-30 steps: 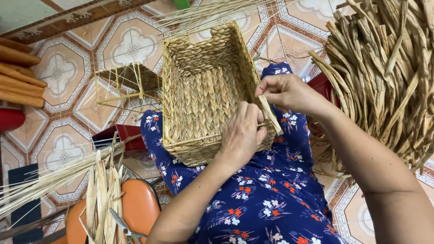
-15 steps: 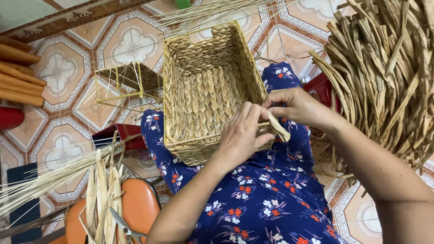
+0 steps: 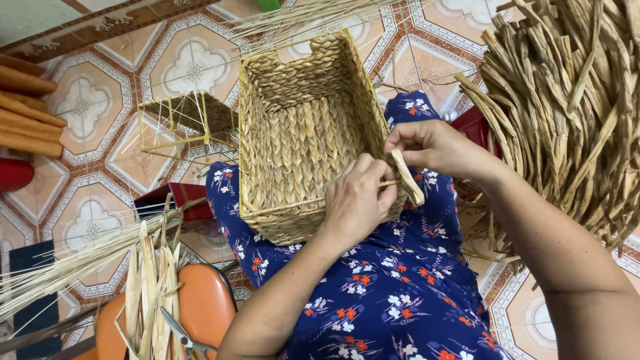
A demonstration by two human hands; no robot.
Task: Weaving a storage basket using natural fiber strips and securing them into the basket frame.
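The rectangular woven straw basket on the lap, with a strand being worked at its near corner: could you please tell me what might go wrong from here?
1. The flat tan fibre strand, pinched by the right hand, bends sharply at the rectangular woven straw basket corner; it might crack.
2. The basket rests on the lap, steadied only by the left hand; a hard pull could tip it.
3. The scissors lie among loose straw, easily overlooked.

Home weaving workspace: patterned tile floor [image 3: 87,107], a heap of dried fibre [image 3: 567,113], loose reed bundles [image 3: 60,273], a wire frame [image 3: 183,123], scissors [image 3: 183,333] and a half-woven basket [image 3: 300,133] on the lap.
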